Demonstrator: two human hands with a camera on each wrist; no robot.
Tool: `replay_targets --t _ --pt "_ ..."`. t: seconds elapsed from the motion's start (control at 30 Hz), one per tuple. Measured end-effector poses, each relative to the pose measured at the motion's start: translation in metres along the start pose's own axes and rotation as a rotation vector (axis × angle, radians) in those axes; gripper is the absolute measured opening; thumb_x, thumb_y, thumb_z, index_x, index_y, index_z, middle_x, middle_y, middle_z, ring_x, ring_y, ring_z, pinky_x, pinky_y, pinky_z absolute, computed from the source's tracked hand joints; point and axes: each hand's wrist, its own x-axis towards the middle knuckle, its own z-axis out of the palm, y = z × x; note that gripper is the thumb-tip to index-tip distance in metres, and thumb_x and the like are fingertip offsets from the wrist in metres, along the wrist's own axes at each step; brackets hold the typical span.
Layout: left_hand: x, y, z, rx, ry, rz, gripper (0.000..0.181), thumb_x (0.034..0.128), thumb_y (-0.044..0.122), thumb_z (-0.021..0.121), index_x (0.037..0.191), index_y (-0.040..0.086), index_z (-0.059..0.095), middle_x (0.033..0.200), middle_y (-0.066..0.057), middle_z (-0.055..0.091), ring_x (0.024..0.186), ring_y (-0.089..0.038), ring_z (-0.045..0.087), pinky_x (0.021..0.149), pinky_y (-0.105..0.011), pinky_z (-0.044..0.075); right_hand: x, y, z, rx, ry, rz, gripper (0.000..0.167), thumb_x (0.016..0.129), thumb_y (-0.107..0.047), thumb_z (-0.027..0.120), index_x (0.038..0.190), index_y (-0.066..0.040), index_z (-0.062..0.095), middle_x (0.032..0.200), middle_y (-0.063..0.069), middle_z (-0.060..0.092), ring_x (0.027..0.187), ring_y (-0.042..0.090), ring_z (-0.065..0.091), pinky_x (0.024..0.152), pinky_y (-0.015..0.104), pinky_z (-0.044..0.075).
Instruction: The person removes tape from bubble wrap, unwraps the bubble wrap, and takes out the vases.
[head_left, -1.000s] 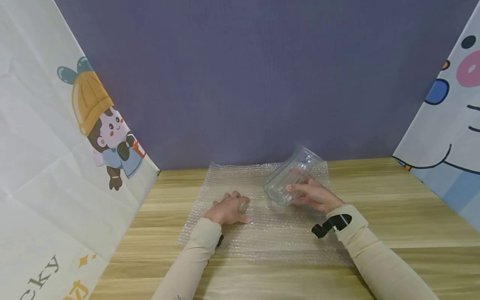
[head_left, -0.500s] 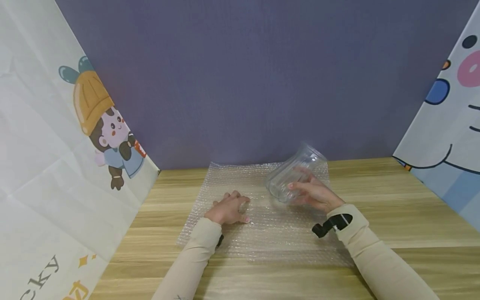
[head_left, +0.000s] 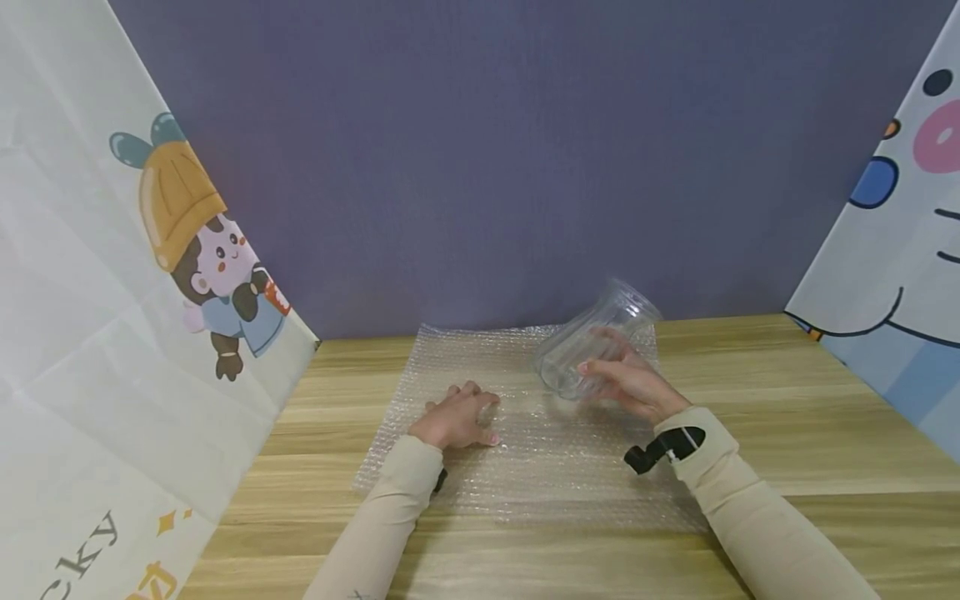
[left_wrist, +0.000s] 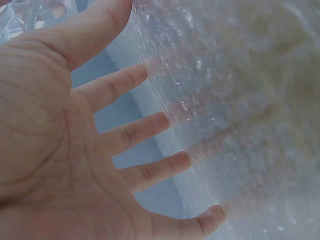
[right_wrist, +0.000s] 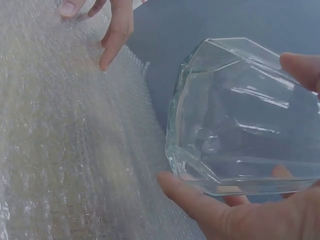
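My right hand (head_left: 636, 385) grips a clear glass vase (head_left: 564, 357) with a faceted base and a flared rim. The vase leans, base toward the lower left and mouth toward the upper right, over a sheet of bubble wrap (head_left: 517, 475). In the right wrist view the thumb and fingers lie along opposite sides of the vase (right_wrist: 225, 110), its angular base facing the camera. My left hand (head_left: 453, 418) rests with spread fingers on the left part of the wrap. The left wrist view shows its fingertips touching the bubble wrap (left_wrist: 240, 90).
A wood-grain table (head_left: 750, 400) lies under the wrap. Behind it rises a dark purple-blue panel (head_left: 480, 167). White sheets with cartoon prints, one on the left (head_left: 90, 333) and one on the right (head_left: 885, 258), border the table.
The vase has shifted slightly right and up in my right hand's grip, its mouth moving toward the upper right. My left hand stays in the same place on the wrap.
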Motion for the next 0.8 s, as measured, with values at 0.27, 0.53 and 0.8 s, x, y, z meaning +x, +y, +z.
replay_targets --t 0.27,0.53,0.8 --pt "0.0004 -0.0010 0.0008 0.006 0.003 -0.007 0.071 0.0846 0.042 0.081 0.148 0.025 0.054 0.152 -0.009 0.047 0.141 -0.037 0.041 0.108 -0.082 0.028 -0.0006 -0.0038 -0.0014 -0.038 0.034 0.014 0.076 0.093 -0.003 0.068 0.151 -0.029 0.026 0.104 0.005 0.054 0.082 0.012 0.061 0.073 0.028 0.055" --pt "-0.0004 0.0000 0.0008 -0.005 0.002 -0.012 0.071 0.0848 0.041 0.080 0.149 0.025 0.053 0.152 -0.008 0.046 0.142 -0.037 0.040 0.109 -0.082 0.027 -0.0009 -0.0060 -0.0042 -0.107 0.058 0.027 0.094 0.092 -0.004 0.068 0.163 -0.019 0.008 0.096 -0.001 0.060 0.084 0.010 0.062 0.080 0.030 0.053" --pt "-0.0004 0.0003 0.0010 -0.007 0.000 -0.006 0.071 0.0853 0.041 0.080 0.149 0.026 0.053 0.153 -0.009 0.046 0.142 -0.037 0.040 0.108 -0.082 0.027 0.0004 -0.0067 -0.0065 -0.145 0.051 0.012 0.097 0.090 -0.002 0.069 0.164 -0.018 0.009 0.124 0.012 0.043 0.094 0.011 0.064 0.091 0.032 0.054"
